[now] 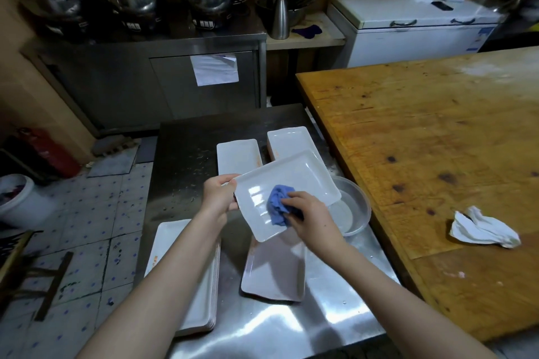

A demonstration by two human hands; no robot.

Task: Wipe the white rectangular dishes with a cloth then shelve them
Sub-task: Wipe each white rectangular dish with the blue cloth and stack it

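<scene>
Two bare forearms reach in from the bottom edge over a shiny stainless steel table (262, 329). The left hand (218, 194) grips the near left corner of a white rectangular ceramic dish (294, 175), thumb on top of the rim and fingers curled beneath, holding it tilted above the tabletop. The right hand (310, 213) is closed round a crumpled blue cloth (278, 204), fingers bunched over it, and presses it onto the inner face of that dish near its closer edge. Beneath the left forearm lies a stack of white rectangular dishes (167, 242). Under the right wrist sits a single white rectangular dish (274, 271), flat on the steel. Beyond both hands, two more white dishes (237, 156) lie side by side, partly hidden by the held one. Just right of the right hand stands a round clear plastic bowl (354, 207), its rim tucked under the lifted dish. Farther right, well apart from the hands, a crumpled white rag (484, 232) rests on a worn wooden table (423, 140).
</scene>
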